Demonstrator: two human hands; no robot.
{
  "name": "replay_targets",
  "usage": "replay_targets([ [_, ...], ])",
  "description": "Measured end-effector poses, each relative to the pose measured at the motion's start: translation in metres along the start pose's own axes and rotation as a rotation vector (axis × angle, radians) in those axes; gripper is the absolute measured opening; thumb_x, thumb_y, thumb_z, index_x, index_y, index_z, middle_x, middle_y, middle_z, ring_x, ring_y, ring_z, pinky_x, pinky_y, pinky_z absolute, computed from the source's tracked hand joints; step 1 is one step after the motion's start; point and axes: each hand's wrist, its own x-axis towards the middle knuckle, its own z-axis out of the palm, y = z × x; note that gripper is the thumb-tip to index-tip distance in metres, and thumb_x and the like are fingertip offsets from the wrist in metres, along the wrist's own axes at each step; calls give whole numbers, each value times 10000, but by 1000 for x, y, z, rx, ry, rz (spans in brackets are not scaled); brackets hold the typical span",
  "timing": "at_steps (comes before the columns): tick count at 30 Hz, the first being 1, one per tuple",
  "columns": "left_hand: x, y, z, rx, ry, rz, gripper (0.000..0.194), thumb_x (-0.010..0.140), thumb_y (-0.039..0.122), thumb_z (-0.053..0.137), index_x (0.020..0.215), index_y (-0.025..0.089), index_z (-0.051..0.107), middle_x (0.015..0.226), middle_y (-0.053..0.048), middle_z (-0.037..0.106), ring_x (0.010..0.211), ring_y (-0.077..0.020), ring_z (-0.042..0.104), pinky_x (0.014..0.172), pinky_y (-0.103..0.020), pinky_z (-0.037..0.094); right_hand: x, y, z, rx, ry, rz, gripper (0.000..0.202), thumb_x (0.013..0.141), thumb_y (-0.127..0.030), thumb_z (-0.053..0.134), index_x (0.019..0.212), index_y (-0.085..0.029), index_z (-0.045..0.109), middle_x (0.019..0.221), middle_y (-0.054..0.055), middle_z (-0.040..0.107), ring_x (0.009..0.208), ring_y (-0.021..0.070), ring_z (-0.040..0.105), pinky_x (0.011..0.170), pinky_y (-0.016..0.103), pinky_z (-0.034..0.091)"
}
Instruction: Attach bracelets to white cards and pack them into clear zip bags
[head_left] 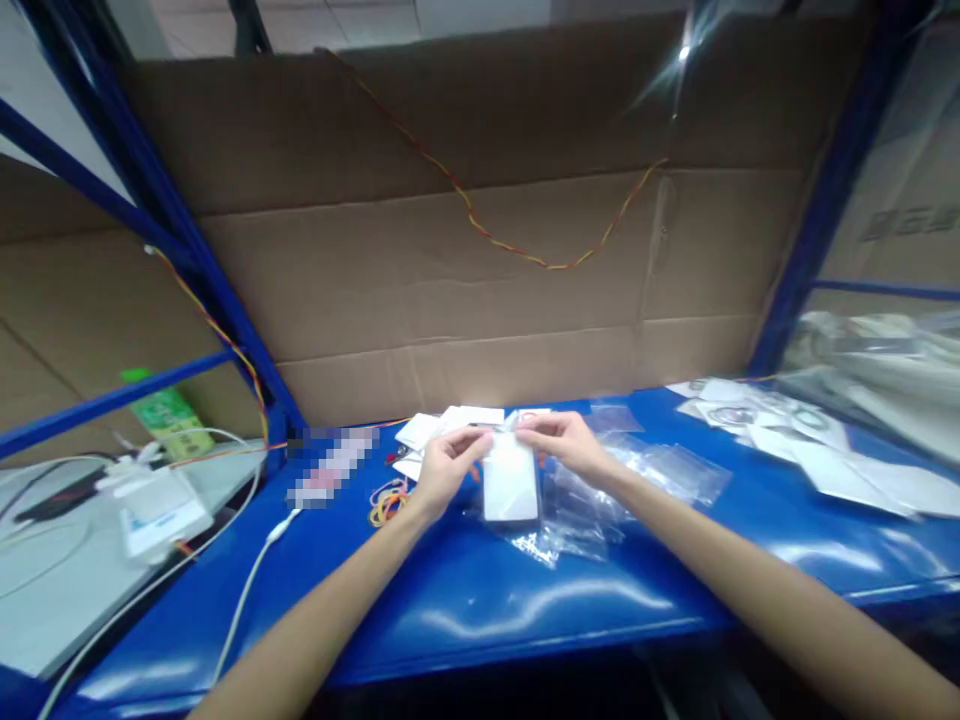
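Observation:
A white card [511,485], which looks to be in a clear plastic bag, is upright between my hands. My left hand [452,462] pinches its upper left corner. At the upper right corner, the fingers of my right hand [568,445] are closed on the same bagged card. Clear plastic bags [592,505] lie loosely beside and under my right forearm. Behind my left hand are several white cards [420,430]. A bundle of orange and yellow bands or cords [388,503] lies left of my left hand.
White cards [810,435] are spread at the right of the blue surface [525,620]. A white cable [247,590] runs along the left, near a blurred-out object [334,468]. Cardboard [487,280] stands behind. A green bottle [169,415] and a white box [161,515] are at far left.

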Motion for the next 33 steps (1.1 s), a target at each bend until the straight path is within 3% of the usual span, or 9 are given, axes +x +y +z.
replay_targets([
  [4,0,-2,-1,5,-5,14,387,737,401,826,1032,154,792,760,-51,753,591,-167,614,461,-241,456,-2,-2,1,-5,-14,2,449,759,-452,829,1090,-150,801,837,57,741,609,133,571,504,246,467],
  [11,0,-3,-2,43,15,57,217,714,352,818,842,176,812,826,-81,792,657,-185,667,507,-242,494,-3,-7,0,7,-93,-8,314,759,-421,817,952,-174,832,955,72,747,705,167,625,553,261,510],
  [16,-1,-3,-3,73,10,67,224,709,349,811,823,156,815,802,-79,794,592,-177,652,463,-237,484,-2,-8,-1,137,-143,70,511,870,-609,668,1158,-201,775,1124,127,754,951,253,688,605,278,550],
  [19,-1,-2,-4,87,8,72,203,716,332,802,818,157,820,825,-88,803,596,-185,655,468,-246,493,-1,-5,0,112,-136,97,638,905,-731,532,1110,-186,791,1078,139,759,907,258,694,577,291,552],
  [24,-1,-4,-3,107,11,75,156,715,310,788,789,177,821,795,-79,797,591,-190,651,478,-260,502,-1,0,2,-39,-99,81,407,739,-543,840,927,-183,833,868,77,753,704,191,650,542,273,533],
  [29,-2,-1,0,106,-10,77,163,720,319,783,779,170,813,760,-74,776,524,-155,594,474,-260,478,-2,0,3,-109,-88,25,398,774,-543,800,866,-156,825,737,55,706,616,163,600,519,273,515],
  [33,-4,5,-4,83,-54,80,203,763,300,687,806,153,820,789,-77,762,499,-135,569,489,-266,473,-2,-2,3,-144,-78,-30,407,809,-556,755,865,-155,804,788,52,692,649,163,595,509,250,490],
])
